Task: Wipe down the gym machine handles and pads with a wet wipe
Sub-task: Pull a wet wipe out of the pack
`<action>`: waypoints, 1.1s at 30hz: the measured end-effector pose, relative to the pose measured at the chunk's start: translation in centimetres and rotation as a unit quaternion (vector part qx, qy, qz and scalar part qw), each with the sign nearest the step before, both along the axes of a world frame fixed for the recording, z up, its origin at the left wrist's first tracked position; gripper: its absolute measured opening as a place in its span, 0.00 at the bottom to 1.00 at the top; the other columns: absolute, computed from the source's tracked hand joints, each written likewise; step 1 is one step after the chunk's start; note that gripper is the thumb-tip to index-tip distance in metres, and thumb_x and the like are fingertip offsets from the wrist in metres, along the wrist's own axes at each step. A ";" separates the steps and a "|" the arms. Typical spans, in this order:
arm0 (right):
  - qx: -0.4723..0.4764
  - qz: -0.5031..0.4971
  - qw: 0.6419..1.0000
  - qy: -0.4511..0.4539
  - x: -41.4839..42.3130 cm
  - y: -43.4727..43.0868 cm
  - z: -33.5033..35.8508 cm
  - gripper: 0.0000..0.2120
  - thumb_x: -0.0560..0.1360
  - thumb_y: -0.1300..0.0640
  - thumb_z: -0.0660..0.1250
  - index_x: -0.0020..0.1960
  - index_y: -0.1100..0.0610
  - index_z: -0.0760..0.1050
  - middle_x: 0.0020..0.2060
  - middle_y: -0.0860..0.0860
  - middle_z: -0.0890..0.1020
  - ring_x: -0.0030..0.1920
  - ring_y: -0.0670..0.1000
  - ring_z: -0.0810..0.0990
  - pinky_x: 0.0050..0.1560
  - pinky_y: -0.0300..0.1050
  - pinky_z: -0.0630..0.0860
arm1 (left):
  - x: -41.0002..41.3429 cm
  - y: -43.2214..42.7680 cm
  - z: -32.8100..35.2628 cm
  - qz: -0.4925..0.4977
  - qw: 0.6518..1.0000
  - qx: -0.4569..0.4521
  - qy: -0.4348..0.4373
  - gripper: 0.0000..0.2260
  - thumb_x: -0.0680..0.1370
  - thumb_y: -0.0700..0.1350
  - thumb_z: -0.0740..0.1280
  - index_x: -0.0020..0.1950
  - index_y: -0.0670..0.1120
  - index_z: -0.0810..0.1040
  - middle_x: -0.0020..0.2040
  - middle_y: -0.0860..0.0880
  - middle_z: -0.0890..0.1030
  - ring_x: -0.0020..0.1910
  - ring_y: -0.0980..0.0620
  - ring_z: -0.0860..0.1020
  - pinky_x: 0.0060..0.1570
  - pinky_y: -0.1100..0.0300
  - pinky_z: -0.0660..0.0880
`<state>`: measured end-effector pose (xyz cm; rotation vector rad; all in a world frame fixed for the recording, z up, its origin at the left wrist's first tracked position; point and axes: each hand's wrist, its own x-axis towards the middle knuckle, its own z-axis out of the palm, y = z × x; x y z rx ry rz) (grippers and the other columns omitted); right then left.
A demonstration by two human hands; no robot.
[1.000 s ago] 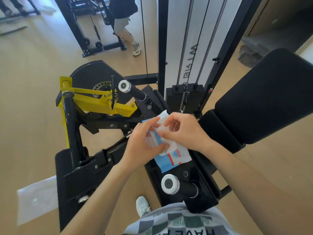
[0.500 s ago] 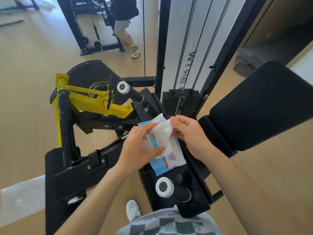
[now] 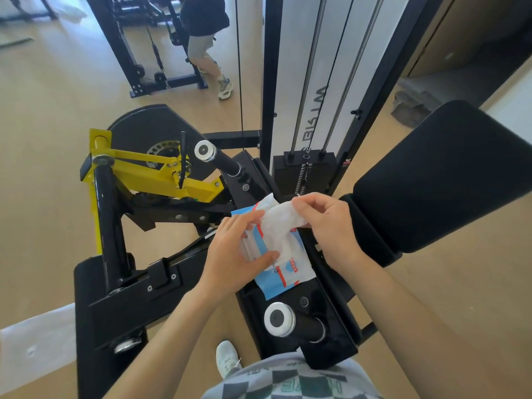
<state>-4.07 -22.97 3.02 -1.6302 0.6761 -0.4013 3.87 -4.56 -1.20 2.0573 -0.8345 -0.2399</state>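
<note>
The wet wipe is pinched in right hand fingers; left hand grips packet

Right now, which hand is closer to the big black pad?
Right. The right hand, pinching a wipe, is close beside the pad; the left hand holds the pack of wipes, farther from it.

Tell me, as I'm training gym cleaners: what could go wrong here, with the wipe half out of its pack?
1. The right hand pinches the crumpled white wet wipe, its lower end inside the blue-and-white plastic wipe pack; a sharp pull might tear it or drag out a second sheet.
2. The left hand grips that pack by one side only; it could slip to the tan floor.
</note>
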 end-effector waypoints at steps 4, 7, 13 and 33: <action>0.167 -0.034 0.984 -0.051 -0.1 -0.7 1.0 0.07 0.83 0.57 0.65 0.51 0.57 0.81 0.49 0.54 0.86 0.51 0.54 0.86 0.46 0.44 0.84 | -0.1 -0.1 0.1 0.006 1.000 0.000 -0.004 0.27 0.70 0.54 0.81 0.63 0.59 0.72 0.59 0.61 0.74 0.57 0.65 0.71 0.50 0.76 0.67; 0.209 -0.084 0.973 -0.043 0.1 -0.6 1.4 0.11 0.85 0.52 0.61 0.55 0.59 0.78 0.52 0.57 0.85 0.51 0.55 0.87 0.47 0.46 0.84 | -0.1 -0.2 -0.1 0.002 1.000 -0.007 -0.003 0.26 0.70 0.54 0.80 0.64 0.57 0.73 0.59 0.64 0.73 0.58 0.64 0.72 0.52 0.71 0.72; 0.113 0.057 0.991 0.041 -0.6 0.4 0.1 0.22 0.75 0.46 0.73 0.64 0.56 0.76 0.54 0.52 0.85 0.52 0.53 0.87 0.51 0.51 0.85 | 0.0 -0.1 -0.3 -0.011 1.000 -0.012 -0.025 0.25 0.70 0.60 0.77 0.63 0.62 0.71 0.58 0.72 0.69 0.60 0.63 0.71 0.54 0.69 0.72; 0.043 -0.034 0.998 -0.014 -2.4 0.1 -1.7 0.09 0.81 0.60 0.69 0.60 0.54 0.80 0.55 0.50 0.83 0.57 0.53 0.83 0.53 0.49 0.85 | 0.6 0.8 -0.4 -0.080 0.993 0.029 -0.077 0.16 0.72 0.59 0.76 0.57 0.55 0.83 0.66 0.61 0.75 0.63 0.58 0.69 0.59 0.66 0.70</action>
